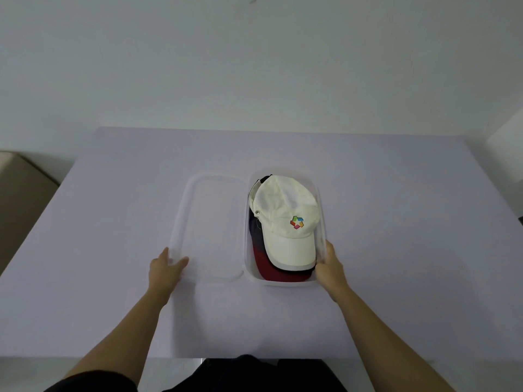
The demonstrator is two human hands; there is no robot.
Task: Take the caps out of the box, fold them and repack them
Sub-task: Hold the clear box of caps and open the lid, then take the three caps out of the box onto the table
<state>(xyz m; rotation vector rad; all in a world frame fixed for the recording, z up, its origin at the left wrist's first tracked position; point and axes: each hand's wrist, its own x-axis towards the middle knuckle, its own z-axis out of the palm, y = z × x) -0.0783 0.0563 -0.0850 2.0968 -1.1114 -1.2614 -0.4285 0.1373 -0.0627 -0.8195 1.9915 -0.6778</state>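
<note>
A clear plastic box point(321, 210) stands open at the middle of the table. A stack of caps lies in it: a cream cap point(285, 222) with a colourful logo on top, a dark navy cap point(255, 230) under it, and a red brim point(278, 274) at the bottom near me. The clear lid point(209, 227) lies flat on the table just left of the box. My left hand point(165, 268) grips the lid's near left corner. My right hand point(329, 264) holds the box's near right corner.
The pale lilac table point(113, 278) reaches to a plain white wall. A brown cardboard box point(17, 188) stands off the table's left edge, a white object point(506, 140) at the far right.
</note>
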